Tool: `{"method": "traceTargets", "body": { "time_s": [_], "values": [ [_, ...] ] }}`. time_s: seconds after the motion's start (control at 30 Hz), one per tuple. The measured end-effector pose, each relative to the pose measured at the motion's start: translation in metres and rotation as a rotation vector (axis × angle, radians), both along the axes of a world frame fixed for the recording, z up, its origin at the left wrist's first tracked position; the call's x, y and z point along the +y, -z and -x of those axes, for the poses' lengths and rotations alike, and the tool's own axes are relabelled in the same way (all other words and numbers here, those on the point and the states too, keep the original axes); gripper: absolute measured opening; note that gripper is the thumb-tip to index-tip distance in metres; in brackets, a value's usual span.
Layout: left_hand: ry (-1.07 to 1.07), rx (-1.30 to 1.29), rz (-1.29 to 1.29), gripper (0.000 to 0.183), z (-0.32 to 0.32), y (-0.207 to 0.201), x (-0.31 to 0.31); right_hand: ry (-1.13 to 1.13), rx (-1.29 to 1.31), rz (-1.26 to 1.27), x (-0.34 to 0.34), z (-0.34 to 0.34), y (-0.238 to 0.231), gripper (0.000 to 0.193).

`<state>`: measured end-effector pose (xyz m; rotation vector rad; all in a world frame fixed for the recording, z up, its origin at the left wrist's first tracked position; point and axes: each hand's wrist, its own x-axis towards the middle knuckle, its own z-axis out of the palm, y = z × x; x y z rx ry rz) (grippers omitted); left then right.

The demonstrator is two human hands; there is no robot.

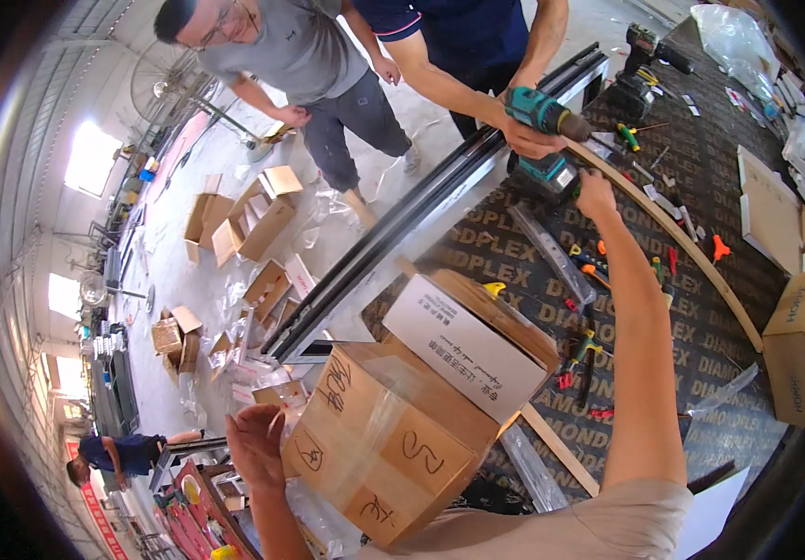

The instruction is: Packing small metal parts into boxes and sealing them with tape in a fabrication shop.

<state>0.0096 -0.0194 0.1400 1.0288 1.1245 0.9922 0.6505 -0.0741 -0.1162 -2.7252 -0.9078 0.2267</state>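
My left hand [259, 444] is raised beside the left edge of a taped cardboard box [379, 439], fingers loosely bent and apart, holding nothing. Stretched forward over the dark printed board, my right hand [595, 194] has its fingers drawn together; what they hold, if anything, is hidden. It is close to a teal cordless drill [535, 110] and a long wooden strip [673, 229]. A co-worker in dark blue grips that drill by its handle, the battery end just left of my right hand. Behind the taped box lies a white-sided carton [466, 347].
Screwdrivers, clamps and a clear plastic strip [552, 252] litter the board [505, 233]. Another drill [640, 70] stands at the back. A black metal frame [402, 219] runs along the left edge. Opened cartons [258, 215] lie on the floor near a person in grey. A cardboard box [802, 345] stands right.
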Motion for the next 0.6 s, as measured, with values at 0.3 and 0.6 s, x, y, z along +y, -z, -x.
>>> {"method": "traceTargets", "body": {
  "time_s": [0.3, 0.6],
  "values": [
    [0.254, 0.325, -0.386, 0.04, -0.064, -0.066, 0.021, 0.253, 0.859, -0.627, -0.083, 0.096, -0.122, 0.042],
    [1.133, 0.49, -0.808, 0.022, -0.184, -0.116, -0.009, 0.29, 1.891, -1.207, -0.114, 0.256, -0.238, 0.036]
  ]
}}
